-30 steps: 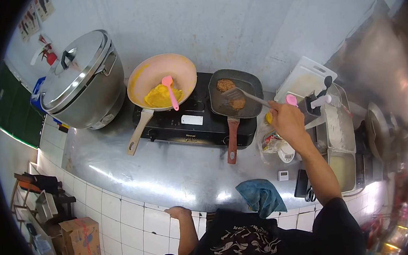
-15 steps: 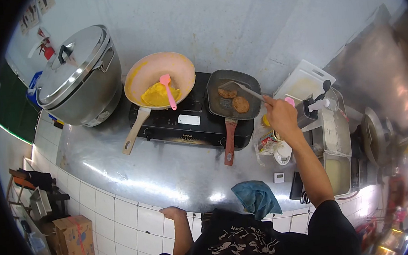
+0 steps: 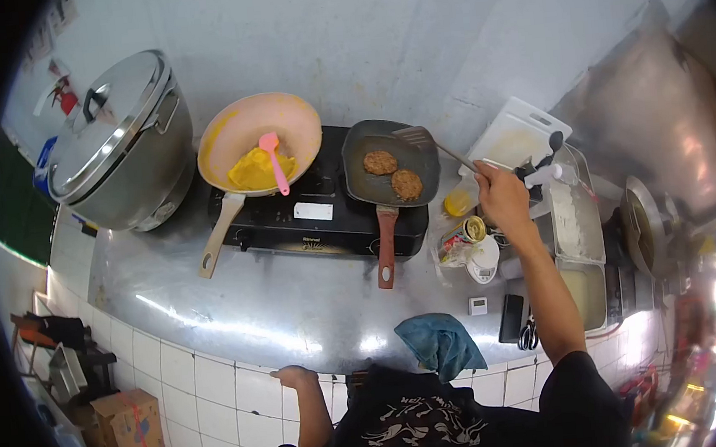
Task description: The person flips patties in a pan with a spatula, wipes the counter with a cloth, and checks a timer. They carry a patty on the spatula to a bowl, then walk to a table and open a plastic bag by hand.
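The right hand (image 3: 503, 197) pinches the handle of a slotted metal spatula (image 3: 415, 137), its blade at the far rim of the dark square grill pan (image 3: 364, 191) holding two round brown patties (image 3: 380, 162). The left hand (image 3: 294, 376) rests on the edge of the steel tabletop (image 3: 280, 301), its grip unclear. A clumsy dip could tear a patty.

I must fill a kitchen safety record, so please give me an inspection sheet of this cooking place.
Surface: steel counter, shiny, carries a stove.
Job's things: two browned patties in the dark square pan; metal spatula, blade over the pan's far rim.
Clutter: blue cloth at the near edge, tin can, scissors, small white timer.
Hands: right hand grips the spatula handle; left hand rests on the counter's edge.
Cables: nothing seen.
Surroundings: pink pan with yellow egg and pink spatula, large lidded pot, white wall, cardboard box below.
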A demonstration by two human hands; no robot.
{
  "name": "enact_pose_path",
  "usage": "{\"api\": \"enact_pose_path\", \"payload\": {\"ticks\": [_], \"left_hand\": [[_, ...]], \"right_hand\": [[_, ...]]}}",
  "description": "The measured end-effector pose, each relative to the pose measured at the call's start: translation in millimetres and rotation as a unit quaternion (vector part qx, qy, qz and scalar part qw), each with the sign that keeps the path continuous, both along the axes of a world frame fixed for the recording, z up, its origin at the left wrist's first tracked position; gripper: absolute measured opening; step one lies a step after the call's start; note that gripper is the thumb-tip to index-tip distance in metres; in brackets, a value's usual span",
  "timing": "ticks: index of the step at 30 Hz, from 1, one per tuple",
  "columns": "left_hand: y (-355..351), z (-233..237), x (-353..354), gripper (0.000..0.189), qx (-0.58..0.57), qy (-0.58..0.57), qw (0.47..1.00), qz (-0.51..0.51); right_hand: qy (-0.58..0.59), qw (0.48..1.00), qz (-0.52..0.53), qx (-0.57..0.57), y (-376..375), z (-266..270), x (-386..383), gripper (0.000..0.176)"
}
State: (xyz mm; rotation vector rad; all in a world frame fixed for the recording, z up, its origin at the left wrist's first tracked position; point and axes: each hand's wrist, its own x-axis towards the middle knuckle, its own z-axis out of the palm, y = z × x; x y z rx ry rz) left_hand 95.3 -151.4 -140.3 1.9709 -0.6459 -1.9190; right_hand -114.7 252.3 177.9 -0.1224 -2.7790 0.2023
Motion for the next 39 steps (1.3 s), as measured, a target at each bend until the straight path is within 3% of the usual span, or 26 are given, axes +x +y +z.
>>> {"api": "enact_pose_path", "payload": {"ticks": [5,9,10,14,16,26,28,30,31,33,36,38,39], "left_hand": [[-11.0,-45.3,6.6,0.067,0.005,-0.076,0.997,0.001],[10.1,-37.8,-7.0,0.068,-0.039,-0.058,0.989,-0.128],[21.0,-33.6,-13.9,0.068,-0.049,-0.052,0.985,-0.157],[51.3,-23.2,-25.2,0.070,-0.073,-0.030,0.969,-0.232],[58.8,-22.4,-26.4,0.070,-0.072,-0.024,0.966,-0.246],[64.2,-20.7,-27.0,0.074,-0.073,-0.020,0.958,-0.277],[60.2,-22.8,-25.2,0.074,-0.074,-0.020,0.957,-0.279],[48.1,-28.4,-21.5,0.075,-0.072,-0.025,0.961,-0.267],[36.6,-31.2,-17.4,0.075,-0.066,-0.029,0.965,-0.252],[6.9,-38.9,-3.4,0.076,-0.058,-0.039,0.979,-0.192],[-17.9,-50.1,9.7,0.077,-0.040,-0.043,0.995,-0.081],[-21.2,-62.6,13.1,0.078,-0.019,-0.042,0.999,-0.020],[-8.1,-21.8,-0.3,0.068,-0.016,-0.089,0.996,-0.023]], "right_hand": [[-0.123,0.992,-0.018,0.036,7.4,5.8,15.1,0.028],[-0.131,0.991,-0.017,0.029,2.4,3.7,17.4,0.027],[-0.090,0.996,-0.025,-0.012,2.0,-4.0,11.3,0.023],[-0.052,0.999,-0.005,0.001,-1.1,17.8,5.2,0.019],[-0.159,0.987,-0.017,-0.002,-8.8,44.5,2.3,0.022],[-0.259,0.966,-0.020,0.011,32.1,57.5,-67.3,0.027],[-0.381,0.925,0.008,-0.003,36.3,57.2,-86.5,0.024],[-0.403,0.914,0.034,-0.028,46.5,46.5,-104.2,0.019],[-0.398,0.906,0.085,-0.121,73.7,-12.4,-164.5,0.022],[-0.370,0.902,0.211,0.063,66.0,7.9,-122.5,0.024],[-0.327,0.881,0.311,0.140,64.9,2.0,-102.8,0.028],[-0.395,0.906,0.153,-0.016,53.0,12.7,-85.6,0.029],[-0.403,0.908,0.068,-0.091,48.3,18.2,-77.8,0.030]]}}
